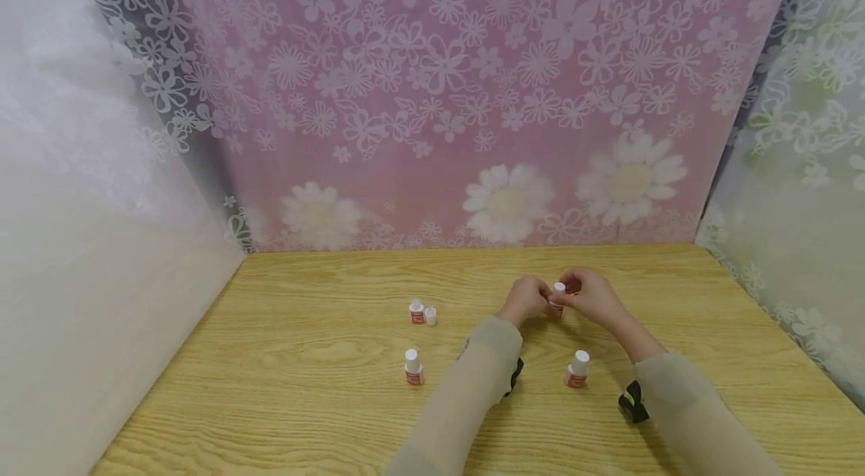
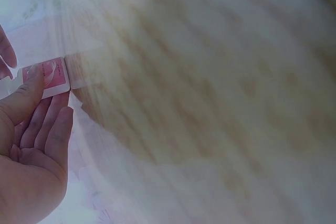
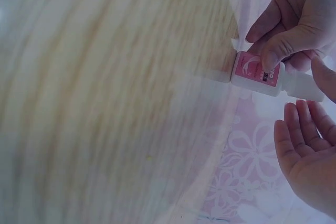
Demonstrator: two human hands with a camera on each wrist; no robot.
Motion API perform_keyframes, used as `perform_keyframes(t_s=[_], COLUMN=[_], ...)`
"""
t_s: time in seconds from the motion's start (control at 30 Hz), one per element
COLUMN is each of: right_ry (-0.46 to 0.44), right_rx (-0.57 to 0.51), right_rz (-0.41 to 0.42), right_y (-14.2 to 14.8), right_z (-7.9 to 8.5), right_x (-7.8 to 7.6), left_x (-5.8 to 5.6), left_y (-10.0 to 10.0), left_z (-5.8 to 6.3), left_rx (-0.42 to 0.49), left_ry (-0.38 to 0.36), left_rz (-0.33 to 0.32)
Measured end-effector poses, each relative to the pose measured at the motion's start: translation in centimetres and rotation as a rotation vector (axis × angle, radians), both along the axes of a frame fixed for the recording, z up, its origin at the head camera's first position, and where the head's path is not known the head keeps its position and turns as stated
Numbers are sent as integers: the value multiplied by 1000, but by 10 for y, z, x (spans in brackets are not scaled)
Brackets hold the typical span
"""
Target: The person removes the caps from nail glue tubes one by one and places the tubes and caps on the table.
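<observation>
1. The small bottle (image 3: pixel 255 73) is held upright over the far right of the bench (image 1: pixel 324 408), long axis vertical, cap (image 1: pixel 559 287) upward.
2. The left hand (image 1: pixel 529 297) pinches its body; the right hand (image 1: pixel 593 301) brackets the cap, whether gripping I cannot tell.
3. Likely light, stiff, smooth plastic, slightly slippery; best held by the body.

Both forearms, sleeved short of the wrists, slant forward and inward, the left forearm (image 1: pixel 466 401) toward the right and the right forearm (image 1: pixel 699 405) toward the left. The left hand (image 1: pixel 527 299) grips, thumb laid across opposite its fingers (image 2: pixel 55 129). Close beside it, the right hand (image 1: pixel 592 299) pinches, thumb and fingertips facing one another.
</observation>
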State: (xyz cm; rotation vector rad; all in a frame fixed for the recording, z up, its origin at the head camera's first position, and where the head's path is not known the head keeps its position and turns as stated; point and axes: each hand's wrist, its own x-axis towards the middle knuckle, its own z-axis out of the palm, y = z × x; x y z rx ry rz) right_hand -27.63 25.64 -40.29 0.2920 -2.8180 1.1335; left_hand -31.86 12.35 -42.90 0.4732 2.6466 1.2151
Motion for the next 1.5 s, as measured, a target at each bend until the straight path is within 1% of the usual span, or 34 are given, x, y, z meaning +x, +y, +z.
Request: perform_keyframes(t_s=[0.23,0.57,0.9,1.17,1.4,1.5], right_ry=[-3,-6,13,29,91,84], right_rx=[7,-11,-15,-25,-72,-77], right_rz=[-22,-9,30,40,104,107], right_y=[0,0,1,1,2,2], right_z=[0,-1,-2,-5,-4,-4], right_x=[0,0,0,-2,1,0], left_x=[0,0,0,1,0,-1], left_y=[0,0,0,0,1,1], left_z=[1,2,2,2,1,0], left_rx=[-13,7,33,16,12,12], left_ry=[-1,-36,-39,-33,-38,-41], left_rz=[2,7,4,8,13,14])
